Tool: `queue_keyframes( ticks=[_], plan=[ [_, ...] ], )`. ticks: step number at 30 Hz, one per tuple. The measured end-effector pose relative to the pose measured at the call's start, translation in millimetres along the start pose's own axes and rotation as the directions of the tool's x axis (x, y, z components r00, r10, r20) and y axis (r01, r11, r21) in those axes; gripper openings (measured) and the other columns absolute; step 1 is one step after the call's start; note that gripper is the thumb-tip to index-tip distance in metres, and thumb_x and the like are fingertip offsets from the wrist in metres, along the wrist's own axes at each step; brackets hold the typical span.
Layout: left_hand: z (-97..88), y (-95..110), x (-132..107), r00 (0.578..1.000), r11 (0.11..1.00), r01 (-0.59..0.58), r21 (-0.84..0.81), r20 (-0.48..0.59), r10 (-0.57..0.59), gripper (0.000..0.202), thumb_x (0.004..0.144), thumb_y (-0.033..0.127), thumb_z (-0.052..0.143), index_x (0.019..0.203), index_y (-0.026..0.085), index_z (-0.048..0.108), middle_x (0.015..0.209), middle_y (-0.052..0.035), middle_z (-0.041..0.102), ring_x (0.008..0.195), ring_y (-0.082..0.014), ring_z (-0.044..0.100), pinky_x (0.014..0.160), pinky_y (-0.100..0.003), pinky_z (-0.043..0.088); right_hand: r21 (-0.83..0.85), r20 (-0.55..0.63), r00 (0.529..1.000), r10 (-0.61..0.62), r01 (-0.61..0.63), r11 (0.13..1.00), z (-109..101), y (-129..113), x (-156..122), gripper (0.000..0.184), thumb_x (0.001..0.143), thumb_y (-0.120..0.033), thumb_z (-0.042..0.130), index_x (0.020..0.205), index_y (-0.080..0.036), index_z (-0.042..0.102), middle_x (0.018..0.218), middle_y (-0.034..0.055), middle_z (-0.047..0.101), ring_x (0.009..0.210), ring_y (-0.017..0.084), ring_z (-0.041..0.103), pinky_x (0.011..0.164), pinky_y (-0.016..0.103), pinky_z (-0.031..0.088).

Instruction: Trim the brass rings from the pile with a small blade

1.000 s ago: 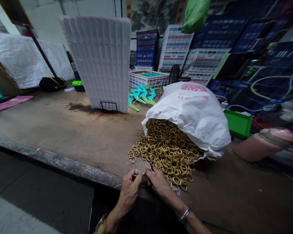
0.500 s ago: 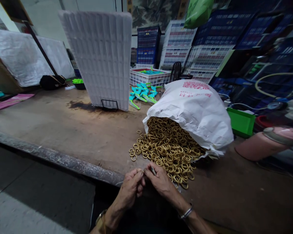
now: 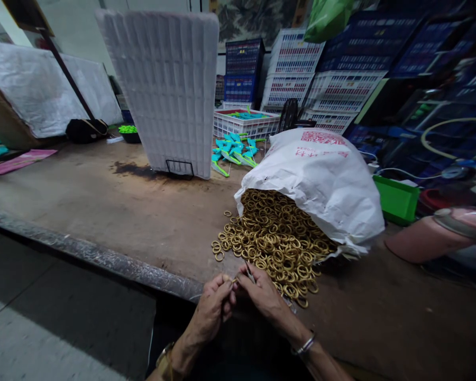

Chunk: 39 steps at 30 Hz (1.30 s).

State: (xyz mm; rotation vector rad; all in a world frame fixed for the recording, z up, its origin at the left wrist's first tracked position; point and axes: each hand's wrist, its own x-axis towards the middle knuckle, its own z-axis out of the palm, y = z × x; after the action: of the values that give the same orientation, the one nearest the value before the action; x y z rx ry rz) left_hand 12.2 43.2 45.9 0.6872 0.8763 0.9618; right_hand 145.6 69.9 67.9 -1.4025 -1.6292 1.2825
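Just over the table's front edge, my left hand (image 3: 214,302) is closed in a pinch on a small gold-coloured ring (image 3: 234,281), mostly covered by the fingertips. My right hand (image 3: 261,291) meets it from the right, its fingers closed. A slim metal tool (image 3: 249,272) with a pointed end sticks up from between the right thumb and fingers; its exact kind is not clear. Right beyond the hands, a heap of gold-coloured rings (image 3: 277,243) spills from the mouth of a white woven sack (image 3: 325,174) lying on its side.
A ribbed white panel (image 3: 166,95) stands upright in a black wire stand on the brown table (image 3: 143,222). Blue and green plastic pieces (image 3: 234,148) lie behind it, near a white crate (image 3: 246,126). A pink bottle (image 3: 432,238) and green tray (image 3: 396,198) are at right.
My hands stay together in nearly the same spot. The right fingers have shifted slightly, and the tool's tip now shows more. The view has moved a little.
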Motion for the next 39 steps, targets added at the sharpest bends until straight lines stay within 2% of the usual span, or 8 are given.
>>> queue_keyframes(
  ticks=[7,11,15,19,22,31,35,39],
  plan=[
    [-1.1,0.9,-0.3,0.999,1.000,0.006,-0.021,-0.039,-0.007,0.031,0.072,0.046,0.056,0.068,0.017,0.046,0.048,0.0078,0.044,0.034,-0.0016,0.024,0.033,-0.015,0.016,0.032,0.016,1.000,0.007,-0.008,0.999,3.6,9.3,2.4,0.016,0.078,-0.026,0.040,0.068,-0.018,0.049,0.056,-0.0047,0.047,0.053,0.009,0.042,0.050,0.019,0.034],
    [-1.5,2.4,0.0,0.998,0.999,-0.024,-0.031,-0.067,0.022,0.034,0.070,0.047,0.058,0.065,0.018,0.043,0.048,0.0076,0.044,0.034,-0.0019,0.026,0.034,-0.015,0.018,-0.161,-0.025,0.996,-0.083,0.078,0.984,6.0,15.2,-0.2,0.019,0.080,-0.026,0.037,0.065,-0.019,0.046,0.057,-0.0038,0.046,0.054,0.010,0.041,0.052,0.021,0.033],
    [-2.4,1.3,0.4,0.996,0.998,-0.057,-0.005,-0.070,0.057,0.035,0.070,0.049,0.058,0.064,0.018,0.043,0.048,0.0073,0.044,0.035,-0.0023,0.028,0.034,-0.016,0.020,-0.334,0.022,0.984,-0.176,0.173,0.926,8.4,15.3,-5.5,0.014,0.077,-0.018,0.038,0.066,-0.019,0.046,0.058,-0.0035,0.047,0.054,0.010,0.041,0.052,0.021,0.031],
    [-3.2,-0.1,-0.1,0.995,0.997,-0.067,0.028,-0.065,0.069,0.035,0.071,0.049,0.057,0.065,0.018,0.042,0.049,0.0071,0.045,0.036,-0.0027,0.029,0.035,-0.016,0.020,-0.437,0.100,0.979,-0.178,0.204,0.876,10.4,14.8,-8.9,0.015,0.068,-0.008,0.037,0.069,-0.020,0.046,0.060,-0.0025,0.051,0.055,0.011,0.043,0.053,0.022,0.030],
    [-3.7,0.1,-1.1,0.996,0.996,-0.067,0.065,-0.061,0.071,0.033,0.073,0.048,0.055,0.065,0.018,0.042,0.050,0.0070,0.044,0.036,-0.0028,0.029,0.036,-0.016,0.021,-0.510,0.108,0.979,-0.173,0.204,0.836,12.1,16.9,-9.9,0.019,0.062,-0.006,0.037,0.071,-0.020,0.046,0.060,-0.0020,0.051,0.055,0.012,0.044,0.053,0.023,0.028],
    [-7.2,-2.2,-0.3,0.992,0.988,-0.082,0.131,-0.083,0.093,0.034,0.075,0.049,0.052,0.064,0.018,0.041,0.049,0.0071,0.043,0.037,-0.0031,0.029,0.036,-0.016,0.021,-0.551,0.088,0.969,-0.231,0.241,0.799,16.2,24.8,-8.5,0.026,0.056,-0.004,0.036,0.073,-0.021,0.046,0.055,-0.0042,0.046,0.048,0.010,0.036,0.049,0.024,0.022],
    [-7.5,-2.6,-0.6,0.987,0.976,-0.111,0.185,-0.092,0.130,0.034,0.075,0.049,0.051,0.063,0.019,0.041,0.048,0.0074,0.042,0.035,-0.0032,0.028,0.036,-0.017,0.021,-0.545,0.079,0.963,-0.259,0.259,0.797,17.9,27.1,-8.9,0.026,0.058,-0.004,0.035,0.073,-0.021,0.046,0.056,-0.0035,0.048,0.049,0.011,0.039,0.049,0.024,0.024],
    [-6.4,-0.4,-2.3,0.983,0.968,-0.132,0.213,-0.097,0.156,0.035,0.075,0.048,0.052,0.061,0.018,0.040,0.048,0.0075,0.040,0.036,-0.0031,0.026,0.037,-0.017,0.020,-0.559,0.083,0.972,-0.221,0.229,0.797,18.5,26.0,-8.1,0.025,0.060,-0.005,0.035,0.073,-0.021,0.046,0.057,-0.0026,0.049,0.050,0.011,0.041,0.049,0.024,0.024]
  ],
)
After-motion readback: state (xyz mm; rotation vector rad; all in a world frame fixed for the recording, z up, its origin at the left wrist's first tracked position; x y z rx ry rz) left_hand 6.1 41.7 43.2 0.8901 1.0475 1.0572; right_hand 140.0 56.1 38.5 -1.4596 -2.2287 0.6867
